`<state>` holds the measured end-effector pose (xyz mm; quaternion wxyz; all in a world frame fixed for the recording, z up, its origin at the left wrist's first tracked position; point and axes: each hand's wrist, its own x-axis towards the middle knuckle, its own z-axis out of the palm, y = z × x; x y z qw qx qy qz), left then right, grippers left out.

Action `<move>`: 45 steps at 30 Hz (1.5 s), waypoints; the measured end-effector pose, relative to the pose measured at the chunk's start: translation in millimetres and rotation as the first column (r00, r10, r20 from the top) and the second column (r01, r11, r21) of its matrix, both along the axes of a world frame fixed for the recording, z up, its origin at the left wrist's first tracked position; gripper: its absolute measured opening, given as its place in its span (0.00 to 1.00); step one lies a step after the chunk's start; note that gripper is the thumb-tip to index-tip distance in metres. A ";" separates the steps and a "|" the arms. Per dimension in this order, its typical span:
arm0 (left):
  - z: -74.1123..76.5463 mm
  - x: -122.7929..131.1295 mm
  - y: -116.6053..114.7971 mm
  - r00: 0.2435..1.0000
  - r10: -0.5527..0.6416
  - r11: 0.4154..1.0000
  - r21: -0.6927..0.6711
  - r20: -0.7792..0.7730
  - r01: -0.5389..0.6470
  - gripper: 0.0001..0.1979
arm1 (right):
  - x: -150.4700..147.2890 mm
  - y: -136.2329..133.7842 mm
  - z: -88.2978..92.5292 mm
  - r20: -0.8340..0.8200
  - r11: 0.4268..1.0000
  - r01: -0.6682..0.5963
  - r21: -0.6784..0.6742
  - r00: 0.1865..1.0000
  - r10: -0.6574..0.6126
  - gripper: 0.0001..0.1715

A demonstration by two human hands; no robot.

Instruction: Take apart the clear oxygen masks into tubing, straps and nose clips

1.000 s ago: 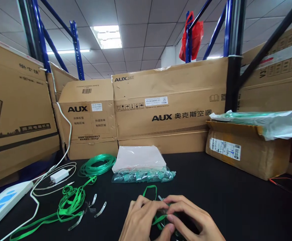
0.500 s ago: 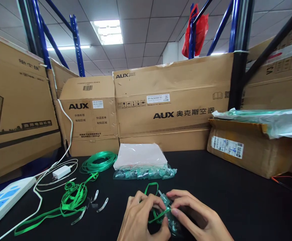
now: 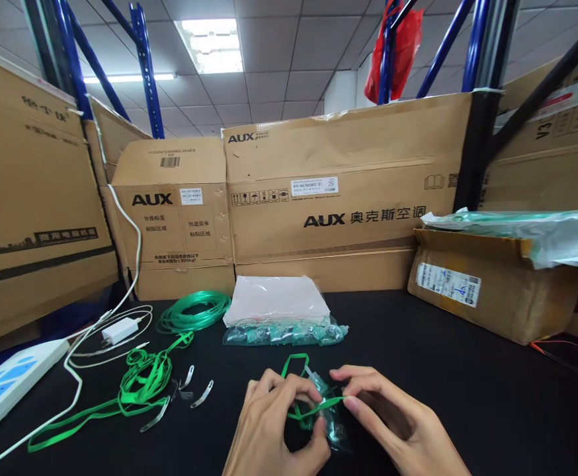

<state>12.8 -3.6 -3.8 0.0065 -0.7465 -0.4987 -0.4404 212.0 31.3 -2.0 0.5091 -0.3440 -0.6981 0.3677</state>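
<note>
Low in the middle of the view, both my hands work on one small clear green plastic mask piece (image 3: 332, 416) with a green elastic strap (image 3: 299, 390) looped through it. My left hand (image 3: 274, 430) is closed, its fingertips pinching the strap and the piece from the left. My right hand (image 3: 398, 423) is closed too, thumb and forefinger pinching the strap's end at the piece's right side. A loop of the strap rises behind my left fingers.
On the black tabletop (image 3: 442, 370) lie a tangle of green straps (image 3: 140, 390), small metal strips (image 3: 192, 395), coiled green tubing (image 3: 194, 311), a bag of green parts (image 3: 284, 330), a white charger (image 3: 120, 329) and a power strip (image 3: 6, 390). Cardboard boxes (image 3: 338, 192) wall the back; an open box (image 3: 492, 291) stands at the right.
My hands have drawn slightly apart and the strap is now pulled taut between them. The view has tilted a little, so the table scene sits higher in the picture.
</note>
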 end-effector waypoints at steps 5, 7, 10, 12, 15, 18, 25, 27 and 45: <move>0.4 0.5 -1.0 1.000 -0.022 1.000 0.007 0.010 0.022 0.15 | -1.0 -3.0 3.7 0.028 0.999 -0.017 0.032 0.999 0.016 0.10; 0.0 0.4 -0.9 0.999 -0.036 0.999 0.009 0.014 0.036 0.15 | -0.6 -3.1 3.7 0.041 0.999 -0.032 0.037 0.999 0.030 0.09; -1.8 -0.2 -0.3 0.999 -0.049 0.999 0.004 0.016 0.049 0.15 | -0.1 -1.4 0.0 0.058 0.998 -0.044 0.039 0.997 0.042 0.08; -3.2 -0.6 0.1 0.998 -0.062 0.998 0.005 0.015 0.061 0.15 | -0.5 0.8 -4.0 0.069 0.996 -0.054 0.065 0.996 0.049 0.06; -4.4 -0.6 0.4 0.996 -0.085 0.996 0.023 0.006 0.085 0.17 | -2.4 3.9 -8.4 0.091 0.990 -0.046 0.131 0.995 0.034 0.03; -4.6 0.2 0.7 0.995 -0.097 0.994 0.041 -0.014 0.098 0.17 | -3.7 5.0 -7.8 0.134 0.986 -0.035 0.162 0.991 0.014 0.03; -6.9 1.7 2.6 0.993 -0.112 0.990 0.083 -0.024 0.113 0.20 | -3.8 0.9 -2.4 0.155 0.985 -0.075 0.155 0.987 0.051 0.08; -6.8 1.3 2.3 0.994 -0.113 0.989 0.092 0.003 0.112 0.22 | -3.6 -0.3 -1.1 0.144 0.988 -0.081 0.132 0.988 0.062 0.09; -9.6 -6.1 2.8 0.996 -0.082 0.993 0.086 0.014 0.081 0.19 | -1.2 -1.5 3.1 0.011 0.993 -0.116 0.027 0.993 0.115 0.07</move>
